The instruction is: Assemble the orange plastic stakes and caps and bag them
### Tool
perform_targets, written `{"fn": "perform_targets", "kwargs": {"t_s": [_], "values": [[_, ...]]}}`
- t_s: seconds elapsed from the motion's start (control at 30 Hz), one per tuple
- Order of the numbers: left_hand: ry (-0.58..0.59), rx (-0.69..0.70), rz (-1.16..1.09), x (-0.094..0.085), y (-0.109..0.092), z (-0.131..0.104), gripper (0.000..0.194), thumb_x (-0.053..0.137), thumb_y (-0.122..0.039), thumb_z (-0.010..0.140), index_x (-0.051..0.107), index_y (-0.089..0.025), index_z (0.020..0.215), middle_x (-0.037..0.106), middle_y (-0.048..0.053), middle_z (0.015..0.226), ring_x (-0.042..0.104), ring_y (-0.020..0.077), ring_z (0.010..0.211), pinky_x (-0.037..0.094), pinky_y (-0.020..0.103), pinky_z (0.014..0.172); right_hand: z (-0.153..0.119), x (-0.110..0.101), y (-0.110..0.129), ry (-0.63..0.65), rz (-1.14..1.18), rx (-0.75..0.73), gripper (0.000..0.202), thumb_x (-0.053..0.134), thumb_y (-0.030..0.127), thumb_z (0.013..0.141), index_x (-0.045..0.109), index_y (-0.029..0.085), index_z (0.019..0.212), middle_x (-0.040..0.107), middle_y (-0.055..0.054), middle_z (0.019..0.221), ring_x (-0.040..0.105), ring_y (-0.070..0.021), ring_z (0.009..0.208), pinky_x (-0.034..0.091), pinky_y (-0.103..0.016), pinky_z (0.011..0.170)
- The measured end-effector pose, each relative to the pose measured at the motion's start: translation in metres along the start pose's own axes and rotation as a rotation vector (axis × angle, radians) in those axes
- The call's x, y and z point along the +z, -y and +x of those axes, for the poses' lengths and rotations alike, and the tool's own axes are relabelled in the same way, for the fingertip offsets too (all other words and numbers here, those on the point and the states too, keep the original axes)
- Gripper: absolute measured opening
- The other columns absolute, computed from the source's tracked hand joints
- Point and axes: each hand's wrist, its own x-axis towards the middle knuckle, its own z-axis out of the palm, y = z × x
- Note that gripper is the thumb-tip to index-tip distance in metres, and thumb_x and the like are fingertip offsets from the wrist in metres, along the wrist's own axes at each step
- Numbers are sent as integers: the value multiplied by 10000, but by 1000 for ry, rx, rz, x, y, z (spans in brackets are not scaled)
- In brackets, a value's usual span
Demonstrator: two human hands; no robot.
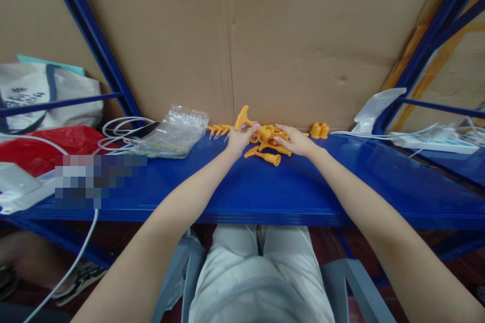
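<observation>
My left hand [241,140] is closed around an orange T-shaped handle [242,117], whose top sticks up above the fingers. My right hand [293,140] rests at the right side of a pile of orange plastic parts [266,133], its fingers apart and touching the pieces; whether it grips one is unclear. In front of the pile, an orange corkscrew-like piece [269,157] lies on the blue table [265,192]. Left of my left hand, several orange handles with metal spirals [219,129] lie in a row. Two orange cylindrical parts [320,130] stand right of my right hand.
Clear plastic bags [174,133] and white cables [117,128] lie at the left, near a red bag [53,146]. A white power strip [435,142] is at the right. Cardboard [284,45] backs the table between blue posts.
</observation>
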Motion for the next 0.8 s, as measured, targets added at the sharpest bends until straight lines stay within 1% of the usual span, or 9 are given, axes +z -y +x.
{"fn": "perform_targets", "kwargs": {"t_s": [0.1, 0.23, 0.33, 0.4, 0.5, 0.57, 0.63, 0.73, 0.8], "values": [[76, -90, -72, 7, 1, -6, 242, 823, -253, 713, 711, -119, 880, 762, 66, 895, 739, 187, 809, 632, 315, 765, -2, 7, 7, 1, 36, -55, 568, 521, 483, 942, 541, 161, 1410, 605, -159, 1402, 585, -312, 1277, 479, -497, 1048], [118, -183, -126, 6, -1, -7, 215, 820, -225, 734, 710, -122, 888, 758, 64, 888, 739, 181, 820, 631, 288, 751, -3, 8, 9, -32, 64, -56, 518, 544, 482, 926, 591, 194, 1353, 658, -131, 1333, 634, -310, 1203, 514, -489, 997], [127, -218, -150, 4, -5, -8, 175, 801, -207, 765, 711, -123, 890, 754, 69, 909, 739, 176, 808, 631, 305, 770, -2, 9, 9, -50, 92, -79, 532, 558, 501, 911, 597, 182, 1336, 671, -141, 1305, 649, -312, 1172, 519, -488, 984], [133, -227, -155, 5, -6, -10, 181, 800, -207, 770, 715, -125, 906, 755, 72, 914, 740, 182, 819, 629, 322, 795, -1, 11, 9, -57, 94, -91, 543, 570, 512, 902, 594, 182, 1333, 670, -147, 1300, 647, -320, 1171, 516, -500, 979], [149, -235, -142, 8, -7, -14, 196, 807, -220, 771, 715, -129, 918, 755, 71, 903, 740, 184, 825, 626, 318, 799, 0, 16, 9, -55, 57, -84, 502, 540, 501, 921, 598, 198, 1317, 675, -152, 1284, 641, -332, 1173, 515, -528, 963], [147, -233, -127, 9, -6, -15, 184, 787, -228, 793, 706, -131, 927, 754, 73, 918, 739, 175, 807, 624, 295, 772, 1, 18, 10, -59, 14, -61, 477, 517, 476, 932, 603, 183, 1299, 674, -166, 1276, 636, -340, 1175, 513, -532, 960], [136, -215, -87, 9, -6, -13, 206, 753, -244, 827, 693, -135, 991, 752, 81, 966, 738, 173, 794, 622, 287, 742, 2, 16, 10, -79, -21, -35, 467, 513, 455, 928, 608, 161, 1279, 673, -176, 1270, 633, -342, 1174, 511, -518, 966], [102, -142, 63, 4, -5, -8, 366, 707, -280, 866, 628, -157, 1202, 739, 98, 1036, 735, 187, 791, 618, 325, 740, 3, 10, 11, -87, -44, -23, 440, 524, 431, 913, 626, 155, 1240, 692, -166, 1231, 642, -332, 1144, 510, -489, 965], [92, -26, 220, -2, -4, -6, 496, 679, -289, 883, 541, -183, 1347, 721, 108, 1095, 728, 200, 843, 603, 363, 810, 1, 6, 10, -66, -54, -28, 417, 522, 414, 909, 637, 154, 1213, 702, -164, 1203, 650, -330, 1117, 510, -485, 957]]}}
